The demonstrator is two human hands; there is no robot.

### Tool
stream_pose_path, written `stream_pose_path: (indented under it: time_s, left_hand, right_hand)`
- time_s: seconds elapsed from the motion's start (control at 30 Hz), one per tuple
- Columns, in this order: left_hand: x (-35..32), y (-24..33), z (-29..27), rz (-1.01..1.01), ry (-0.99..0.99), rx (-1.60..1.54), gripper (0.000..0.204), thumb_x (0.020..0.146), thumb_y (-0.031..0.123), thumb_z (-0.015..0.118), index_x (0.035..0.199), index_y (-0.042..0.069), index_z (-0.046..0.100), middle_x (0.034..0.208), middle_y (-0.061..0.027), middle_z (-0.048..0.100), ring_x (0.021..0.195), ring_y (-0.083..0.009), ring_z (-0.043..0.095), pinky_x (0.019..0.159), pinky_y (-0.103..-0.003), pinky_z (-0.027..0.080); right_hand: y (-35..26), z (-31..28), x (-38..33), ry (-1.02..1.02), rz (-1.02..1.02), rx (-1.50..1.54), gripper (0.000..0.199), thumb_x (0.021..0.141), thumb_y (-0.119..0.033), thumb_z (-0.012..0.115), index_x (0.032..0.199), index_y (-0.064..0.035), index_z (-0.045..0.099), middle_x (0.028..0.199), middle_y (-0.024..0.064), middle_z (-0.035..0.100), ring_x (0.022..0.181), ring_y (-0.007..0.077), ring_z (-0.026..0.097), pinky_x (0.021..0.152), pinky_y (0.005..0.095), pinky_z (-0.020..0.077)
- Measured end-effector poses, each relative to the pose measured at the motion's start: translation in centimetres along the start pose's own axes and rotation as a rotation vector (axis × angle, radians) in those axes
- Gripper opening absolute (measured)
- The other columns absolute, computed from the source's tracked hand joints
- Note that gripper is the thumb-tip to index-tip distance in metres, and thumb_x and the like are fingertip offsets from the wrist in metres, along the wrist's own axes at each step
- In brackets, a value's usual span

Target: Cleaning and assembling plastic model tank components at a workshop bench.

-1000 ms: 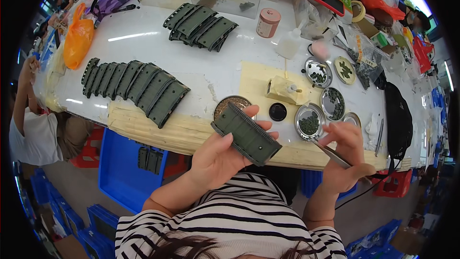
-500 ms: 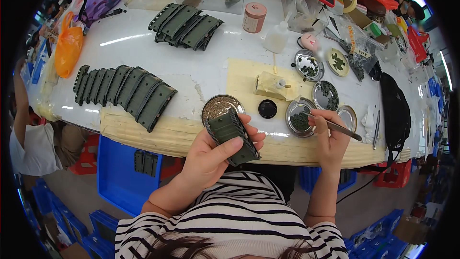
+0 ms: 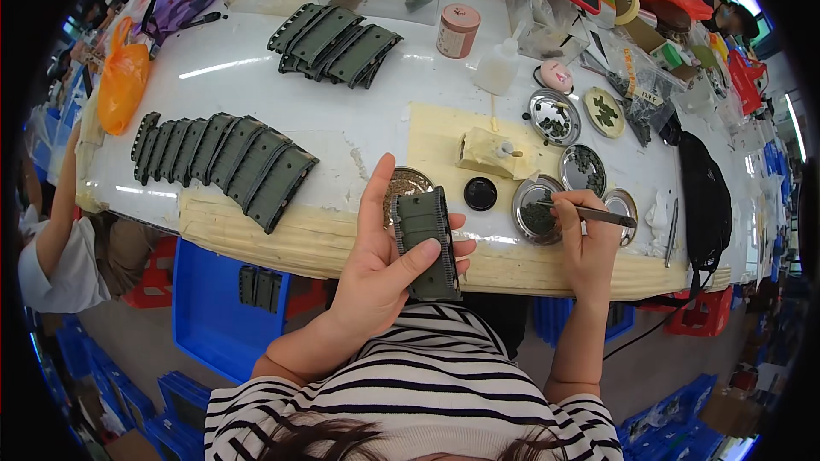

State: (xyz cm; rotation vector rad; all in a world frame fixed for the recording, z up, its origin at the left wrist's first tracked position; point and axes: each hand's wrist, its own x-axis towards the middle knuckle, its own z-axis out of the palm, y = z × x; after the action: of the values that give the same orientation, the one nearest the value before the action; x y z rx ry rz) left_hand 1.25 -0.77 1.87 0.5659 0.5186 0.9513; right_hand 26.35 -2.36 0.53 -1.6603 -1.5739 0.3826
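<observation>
My left hand (image 3: 376, 269) grips a dark green ridged panel (image 3: 420, 243) upright, thumb across its face and index finger stretched out. Behind the panel, a round dish of brown grains (image 3: 403, 183) is partly hidden. My right hand (image 3: 588, 243) pinches metal tweezers (image 3: 608, 216), whose tips reach into a round metal dish (image 3: 518, 224) of small dark green bits (image 3: 538, 215). Whether the tips hold a bit is too small to tell. Between the hands sit a black round pot (image 3: 480, 194) and a yellowish block (image 3: 487, 154) on yellow paper.
Rows of similar green panels lie at left (image 3: 224, 162) and at the back (image 3: 335, 44). More metal dishes (image 3: 583, 169) stand beyond my right hand, near a black pouch (image 3: 704, 196). A pink jar (image 3: 459, 31) is farther back. Below the table edge is a blue bin (image 3: 213, 316).
My left hand has turned the panel more upright and shifted it slightly right, with the index finger now extended. The tweezers lie flatter, their tips still at the dish.
</observation>
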Motion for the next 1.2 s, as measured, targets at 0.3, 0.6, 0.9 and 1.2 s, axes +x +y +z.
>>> stream_pose_path:
  time_s: [0.3, 0.6, 0.9, 1.2]
  left_hand:
    - [-0.1, -0.6, -0.9, -0.010, -0.059, 0.112, 0.025, 0.100, 0.012, 0.044, 0.124, 0.006, 0.044, 0.135, -0.0170, 0.044, 0.111, -0.0283, 0.060, 0.093, -0.043, 0.053]
    - [1.1, -1.0, -0.2, -0.138, -0.077, 0.076, 0.020, 0.102, 0.020, 0.043, 0.101, 0.002, 0.052, 0.129, -0.0147, 0.047, 0.112, -0.0277, 0.059, 0.093, -0.042, 0.053]
    - [0.6, -0.2, 0.1, -0.065, -0.034, 0.102, 0.020, 0.102, 0.020, 0.040, 0.099, 0.004, 0.051, 0.128, -0.0161, 0.049, 0.108, -0.0272, 0.061, 0.091, -0.042, 0.054]
    - [0.6, 1.9, -1.8, 0.179, 0.074, 0.083, 0.022, 0.102, 0.022, 0.039, 0.099, 0.003, 0.049, 0.124, -0.0170, 0.051, 0.106, -0.0269, 0.062, 0.089, -0.041, 0.056]
  right_hand:
    - [0.0, 0.2, 0.2, 0.011, -0.013, 0.038, 0.017, 0.095, -0.011, 0.056, 0.093, 0.0024, 0.065, 0.074, 0.0057, 0.063, 0.064, 0.0085, 0.056, 0.057, 0.0216, 0.0429]
    - [-4.8, 0.5, -0.6, 0.068, -0.282, 0.454, 0.016, 0.091, -0.007, 0.056, 0.089, 0.0051, 0.066, 0.076, 0.0118, 0.065, 0.066, 0.0171, 0.059, 0.060, 0.0264, 0.0455]
    - [-2.4, -0.4, 0.5, 0.089, -0.046, 0.456, 0.020, 0.097, -0.010, 0.052, 0.094, 0.0053, 0.065, 0.082, 0.0083, 0.066, 0.073, 0.0115, 0.061, 0.067, 0.0227, 0.0482]
    - [1.6, -1.5, -0.3, 0.079, 0.065, 0.321, 0.015, 0.094, -0.010, 0.058, 0.095, 0.0035, 0.065, 0.079, 0.0050, 0.064, 0.073, 0.0091, 0.059, 0.068, 0.0217, 0.0466]
